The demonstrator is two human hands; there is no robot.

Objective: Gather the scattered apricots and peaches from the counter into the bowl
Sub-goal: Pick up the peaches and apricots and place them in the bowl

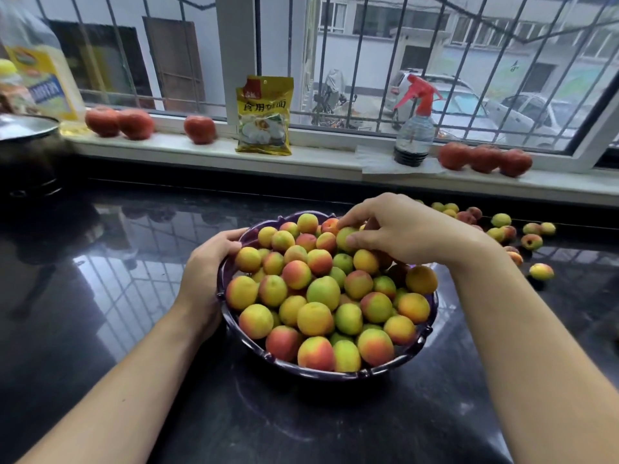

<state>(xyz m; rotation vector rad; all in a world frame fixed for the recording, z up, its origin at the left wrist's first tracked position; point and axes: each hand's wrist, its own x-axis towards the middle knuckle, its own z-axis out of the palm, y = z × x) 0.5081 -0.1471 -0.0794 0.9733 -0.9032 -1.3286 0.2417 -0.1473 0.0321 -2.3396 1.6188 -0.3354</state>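
Six red tomatoes (135, 123) sit along the windowsill (318, 155) in the head view: three toward 11 o'clock, three toward 2 o'clock. Between them a yellow packet (264, 115) stands upright at 12 o'clock, and a spray bottle (414, 128) with a red trigger stands at 1 o'clock. An oil bottle (40, 61) and a dark pot (26, 145) with a lid fill the 10 o'clock corner. The right forearm crosses between the bowl and the loose fruit.

On the glossy black counter (134, 296) stands a purple bowl (335, 373), heaped above its rim with yellow, green and red-blushed fruit (318, 296).

A scatter of loose apricots and peaches (502, 229) lies on the counter at 2 to 3 o'clock of the bowl, well apart from both hands.

The left hand (207, 266) grips the bowl's rim at its 9 o'clock side, fingers curled over the edge and touching the outermost fruit. The right hand (402, 232) hovers over the far part of the heap at 1 o'clock, fingers bent round a greenish apricot (345, 237), thumb against its near side.
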